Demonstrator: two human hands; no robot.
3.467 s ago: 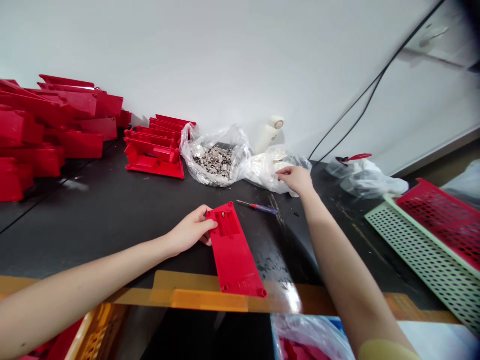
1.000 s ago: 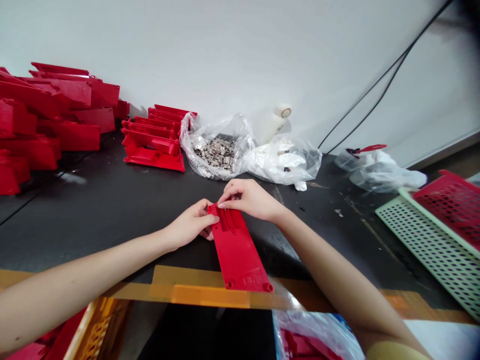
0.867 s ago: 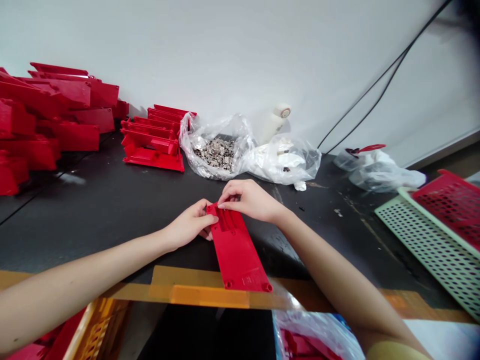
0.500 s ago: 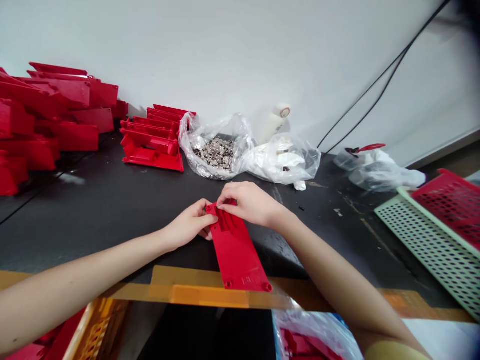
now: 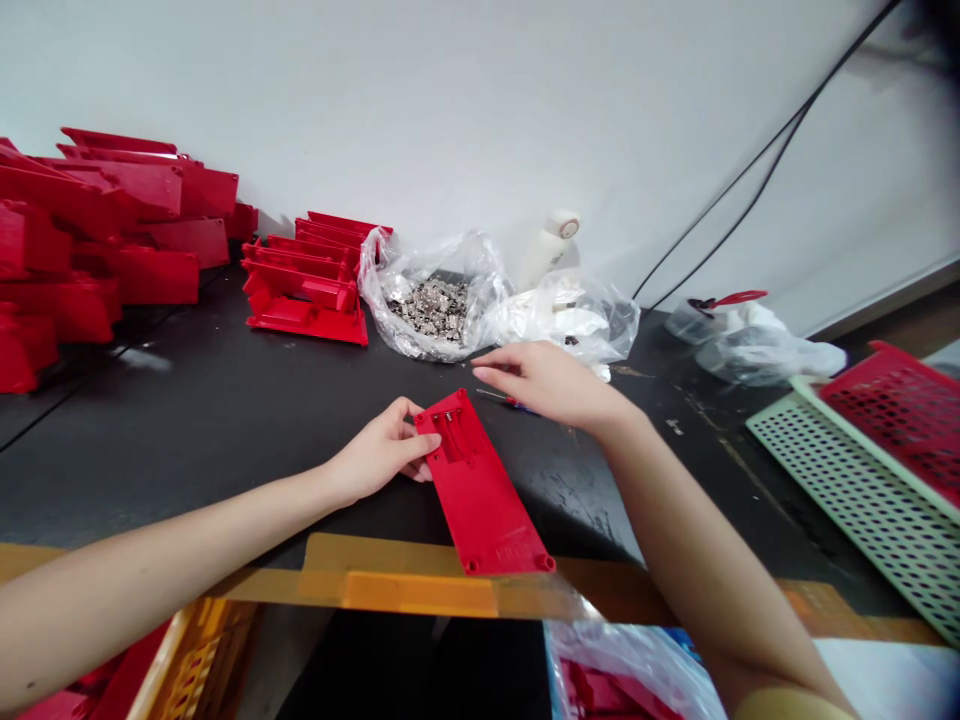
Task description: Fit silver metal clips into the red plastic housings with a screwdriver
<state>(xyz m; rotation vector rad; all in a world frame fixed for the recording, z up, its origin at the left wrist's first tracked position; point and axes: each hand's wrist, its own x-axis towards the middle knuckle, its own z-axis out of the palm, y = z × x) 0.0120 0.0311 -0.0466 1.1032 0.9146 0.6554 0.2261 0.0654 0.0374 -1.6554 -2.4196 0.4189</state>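
My left hand (image 5: 388, 447) grips the upper left edge of a red plastic panel (image 5: 491, 510), thumb on top. Small metal pieces (image 5: 448, 415) show in the recess at the panel's far end. To the right, my right hand (image 5: 544, 380) hovers over the black table (image 5: 315, 390), thumb and forefinger a little apart and nothing seen between them. A thin screwdriver (image 5: 495, 397) lies partly hidden under this hand. Beyond stands an open clear bag (image 5: 379, 305) of small metal parts (image 5: 435, 308).
Red panels (image 5: 135, 270) are piled at the left, with a smaller stack (image 5: 304, 290) beside the bag. Behind are a white bottle (image 5: 547, 245) and a bag with white contents (image 5: 589, 325). Green basket (image 5: 862, 490) at right; orange crate (image 5: 199, 660) and red-filled bag (image 5: 630, 665) below the edge.
My right hand has left the panel's recess and moved right and away, baring the metal pieces and the screwdriver. The panel's near end has shifted slightly right.
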